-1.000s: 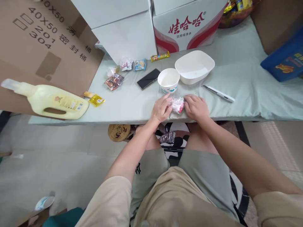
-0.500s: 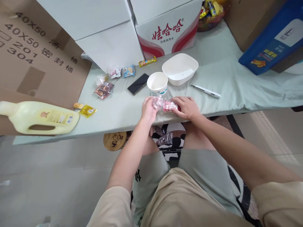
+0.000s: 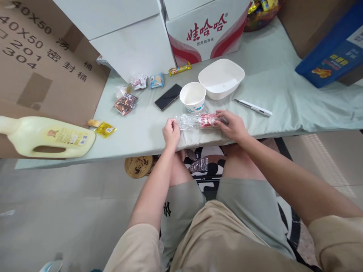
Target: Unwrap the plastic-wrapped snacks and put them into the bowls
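A clear plastic wrapper with a red printed part (image 3: 196, 121) is stretched out flat near the table's front edge. My left hand (image 3: 171, 133) pinches its left end and my right hand (image 3: 231, 125) holds its right end. Just behind the wrapper stands a white paper cup (image 3: 193, 96), and a white bowl (image 3: 221, 78) sits to the cup's right.
On the pale green table cloth (image 3: 283, 98) lie a black phone (image 3: 168, 97), a white utility knife (image 3: 253, 107), several snack packets (image 3: 125, 103) and a yellow jug (image 3: 48, 136) on its side. Cardboard boxes (image 3: 207, 30) line the back. A blue bag (image 3: 334, 56) lies at right.
The crumpled wrapper held between both hands has been pulled apart lengthwise; my left hand moved left and toward me while my right hand stayed on the right end.
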The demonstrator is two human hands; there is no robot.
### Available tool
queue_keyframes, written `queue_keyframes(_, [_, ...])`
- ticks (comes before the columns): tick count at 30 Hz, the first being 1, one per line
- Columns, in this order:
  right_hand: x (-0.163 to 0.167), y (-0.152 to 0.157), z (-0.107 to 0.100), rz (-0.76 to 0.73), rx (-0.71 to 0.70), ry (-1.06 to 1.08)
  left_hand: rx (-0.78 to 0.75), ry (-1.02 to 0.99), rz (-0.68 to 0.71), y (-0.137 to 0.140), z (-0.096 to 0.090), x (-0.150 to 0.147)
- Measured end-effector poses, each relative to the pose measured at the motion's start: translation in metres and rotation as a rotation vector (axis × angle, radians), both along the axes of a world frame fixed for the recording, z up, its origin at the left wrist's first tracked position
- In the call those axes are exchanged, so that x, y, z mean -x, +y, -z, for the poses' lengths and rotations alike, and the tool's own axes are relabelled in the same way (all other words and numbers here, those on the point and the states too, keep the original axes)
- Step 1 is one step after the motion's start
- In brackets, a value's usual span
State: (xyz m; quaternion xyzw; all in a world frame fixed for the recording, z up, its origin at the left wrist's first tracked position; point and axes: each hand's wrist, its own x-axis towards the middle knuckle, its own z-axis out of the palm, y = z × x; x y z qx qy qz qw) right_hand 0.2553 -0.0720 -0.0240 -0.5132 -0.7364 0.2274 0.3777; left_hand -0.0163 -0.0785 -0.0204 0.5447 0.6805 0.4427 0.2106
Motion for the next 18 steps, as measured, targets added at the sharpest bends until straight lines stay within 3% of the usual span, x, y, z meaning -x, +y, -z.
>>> queue_keyframes(5, [-0.01, 0.007, 0.004, 0.11, 0.016, 0.176, 0.011, -0.016, -0.055, -0.002, -0.004, 0.0])
queue_keyframes(10, [-0.029, 0.02, -0.001, 0.577, -0.021, 0.282, 0.007, -0.145, -0.125, -0.002, -0.005, 0.0])
queue_keyframes(11, [-0.029, 0.021, -0.005, 0.614, -0.044, 0.276, 0.002, -0.153, -0.125, -0.002, -0.005, -0.001])
queue_keyframes(12, [-0.026, 0.022, -0.011, 0.586, -0.064, 0.26, -0.002, -0.154, -0.123, -0.002, -0.005, -0.001])
queue_keyframes(14, [-0.015, 0.022, -0.024, 0.362, -0.075, 0.156, -0.004, -0.152, -0.117, -0.002, -0.005, -0.002])
queue_keyframes(16, [-0.002, 0.02, -0.037, 0.079, -0.032, -0.072, -0.005, -0.166, -0.124, -0.002, -0.005, -0.002])
queue_keyframes(18, [0.008, 0.018, -0.046, -0.097, -0.012, -0.318, -0.008, -0.191, -0.134, -0.002, -0.005, -0.002])
